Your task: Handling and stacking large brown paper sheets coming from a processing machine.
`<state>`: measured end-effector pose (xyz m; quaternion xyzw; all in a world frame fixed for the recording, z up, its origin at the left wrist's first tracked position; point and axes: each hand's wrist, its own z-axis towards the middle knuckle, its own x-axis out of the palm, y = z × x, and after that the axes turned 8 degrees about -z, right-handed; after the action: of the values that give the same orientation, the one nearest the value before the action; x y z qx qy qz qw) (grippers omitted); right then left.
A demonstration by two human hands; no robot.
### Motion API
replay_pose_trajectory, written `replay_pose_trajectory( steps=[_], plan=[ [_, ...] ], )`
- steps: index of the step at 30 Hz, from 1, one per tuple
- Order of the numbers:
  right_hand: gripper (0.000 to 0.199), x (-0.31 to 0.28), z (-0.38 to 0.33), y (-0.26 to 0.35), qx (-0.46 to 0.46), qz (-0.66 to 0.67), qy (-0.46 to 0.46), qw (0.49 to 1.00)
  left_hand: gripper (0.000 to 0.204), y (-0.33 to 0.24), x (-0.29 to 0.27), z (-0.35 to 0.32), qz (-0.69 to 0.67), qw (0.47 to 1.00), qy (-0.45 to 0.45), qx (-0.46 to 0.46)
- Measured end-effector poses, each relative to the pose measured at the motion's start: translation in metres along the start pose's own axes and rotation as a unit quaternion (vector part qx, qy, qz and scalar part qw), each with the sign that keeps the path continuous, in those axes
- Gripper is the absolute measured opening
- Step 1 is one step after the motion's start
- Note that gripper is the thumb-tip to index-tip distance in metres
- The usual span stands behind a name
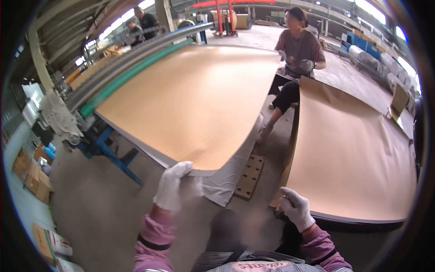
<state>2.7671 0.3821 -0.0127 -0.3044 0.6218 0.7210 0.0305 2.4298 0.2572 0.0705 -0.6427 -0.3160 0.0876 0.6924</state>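
Observation:
A large brown paper-like sheet (195, 99) stretches from the green roller across to the gap before me, its near edge sagging. My left hand (174, 183), in a white knit glove, is closed on the sheet's near corner; a blur beside it hides part of the fingers. My right hand (297, 209), gloved the same way, is curled closed by the near left corner of a brown sheet stack (353, 154). Whatever it may hold is hidden. A co-worker (300, 50) in gloves sits at the far side, one hand near the sheet's far corner.
At left is a machine with a green roller (136, 68) and a blue frame (111, 154). Grey cloth (224, 181) hangs beneath the sheet. A board with holes (250, 177) lies on the floor between sheet and stack. Cardboard boxes (38, 181) stand at far left.

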Motion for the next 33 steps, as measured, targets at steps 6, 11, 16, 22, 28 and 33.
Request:
replay_pose_trajectory(
  steps=[6, 11, 16, 22, 28, 33],
  plan=[
    [0.018, -0.036, -0.085, 0.017, 0.094, 0.198, 0.032, 0.975, 0.036, 0.015, 0.071, -0.052, -0.044, 0.986, 0.148, -0.064],
    [0.030, -0.047, -0.160, -0.053, 0.215, 0.149, 0.070, 0.963, 0.023, 0.106, 0.056, -0.063, -0.313, 0.878, 0.145, -0.332],
    [0.029, -0.062, -0.196, -0.077, 0.286, 0.234, -0.023, 0.929, 0.021, 0.115, 0.098, -0.074, -0.276, 0.876, 0.207, -0.338],
    [0.089, -0.053, -0.128, 0.028, 0.013, 0.122, 0.149, 0.981, 0.040, 0.098, 0.141, -0.100, -0.017, 0.962, 0.216, -0.166],
    [0.042, -0.038, -0.093, 0.011, 0.149, 0.508, 0.018, 0.848, 0.035, 0.142, 0.229, -0.127, -0.077, 0.941, 0.248, -0.216],
    [0.041, -0.057, -0.104, -0.025, 0.061, 0.293, -0.156, 0.941, 0.036, 0.143, 0.209, -0.144, -0.069, 0.940, 0.249, -0.221]
  ],
)
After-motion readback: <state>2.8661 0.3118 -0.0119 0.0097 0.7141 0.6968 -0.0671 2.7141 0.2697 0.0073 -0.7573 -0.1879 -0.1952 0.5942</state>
